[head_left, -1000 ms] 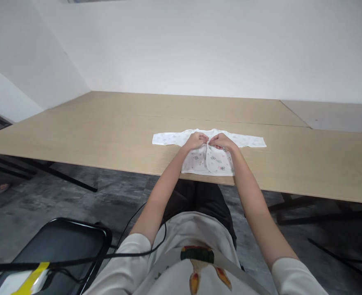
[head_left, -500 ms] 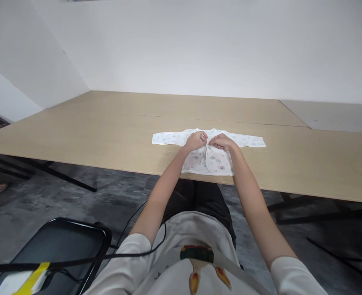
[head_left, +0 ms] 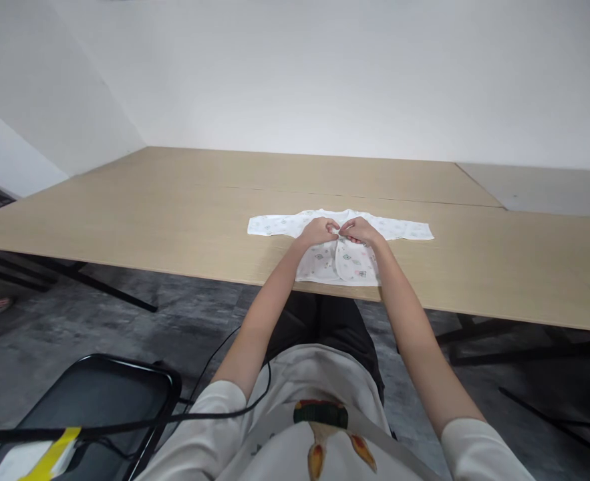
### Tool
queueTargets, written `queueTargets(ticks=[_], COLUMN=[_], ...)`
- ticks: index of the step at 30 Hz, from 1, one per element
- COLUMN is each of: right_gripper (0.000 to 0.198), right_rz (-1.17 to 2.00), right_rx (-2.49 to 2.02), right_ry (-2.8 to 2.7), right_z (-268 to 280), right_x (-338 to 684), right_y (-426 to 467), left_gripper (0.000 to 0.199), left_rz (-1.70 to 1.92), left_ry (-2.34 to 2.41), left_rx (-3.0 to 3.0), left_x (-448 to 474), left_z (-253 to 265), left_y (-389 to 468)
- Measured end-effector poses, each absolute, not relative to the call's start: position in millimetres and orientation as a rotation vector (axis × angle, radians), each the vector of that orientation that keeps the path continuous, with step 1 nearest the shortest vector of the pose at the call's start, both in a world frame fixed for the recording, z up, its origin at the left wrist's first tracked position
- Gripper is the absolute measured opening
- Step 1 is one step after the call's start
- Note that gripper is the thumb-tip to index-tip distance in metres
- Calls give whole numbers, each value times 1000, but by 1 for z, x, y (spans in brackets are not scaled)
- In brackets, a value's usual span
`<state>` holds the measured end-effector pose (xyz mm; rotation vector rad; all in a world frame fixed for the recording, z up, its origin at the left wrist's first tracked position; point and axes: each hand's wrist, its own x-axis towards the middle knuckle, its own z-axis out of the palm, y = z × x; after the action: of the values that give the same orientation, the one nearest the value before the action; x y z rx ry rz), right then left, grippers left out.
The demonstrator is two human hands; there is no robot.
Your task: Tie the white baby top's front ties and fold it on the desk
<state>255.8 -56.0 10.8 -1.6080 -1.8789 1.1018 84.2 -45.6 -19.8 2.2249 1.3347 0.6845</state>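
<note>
A small white baby shirt (head_left: 319, 262) with a sparse print lies spread on the table, its sleeves stretched out to both sides and its hem near the front edge. At the middle of the chest, my left hand (head_left: 319, 231) pinches the shirt's front opening from the left. My right hand (head_left: 361, 231) pinches the same opening from the right. The fingertips of both hands almost meet there, and they hide the bit of cloth or fastening between them. Below the hands, the overlapped front edge runs down to a rounded corner.
The shirt rests on a wide wooden table (head_left: 174, 200), with a white wall (head_left: 325, 80) behind it. A black chair (head_left: 109, 387) stands at the lower left, bearing a white object with a yellow strap (head_left: 54, 454). A black cable (head_left: 199, 415) crosses beside my left arm.
My hands have shifted slightly down the front opening and drawn a little closer together. The shirt lies in the same place.
</note>
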Motion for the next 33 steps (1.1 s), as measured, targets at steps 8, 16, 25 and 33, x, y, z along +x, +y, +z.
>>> queueTargets(ticks=[8, 16, 25, 33], right_gripper=[10, 25, 29, 30], right_rz=[962, 1455, 1588, 1611], right_rx=[-1610, -1574, -1415, -1385], right_ry=[-1999, -2280, -2287, -2316], right_z=[14, 23, 18, 22], right_x=[262, 269, 276, 280], right_y=[-54, -60, -56, -57], left_gripper=[25, 25, 23, 23], left_rz=[664, 533, 587, 553], left_ry=[1250, 973, 953, 931], left_rx=[2229, 2154, 2174, 2125], left_x=[77, 74, 80, 80], left_z=[-17, -12, -13, -13], left_y=[-55, -67, -66, -66])
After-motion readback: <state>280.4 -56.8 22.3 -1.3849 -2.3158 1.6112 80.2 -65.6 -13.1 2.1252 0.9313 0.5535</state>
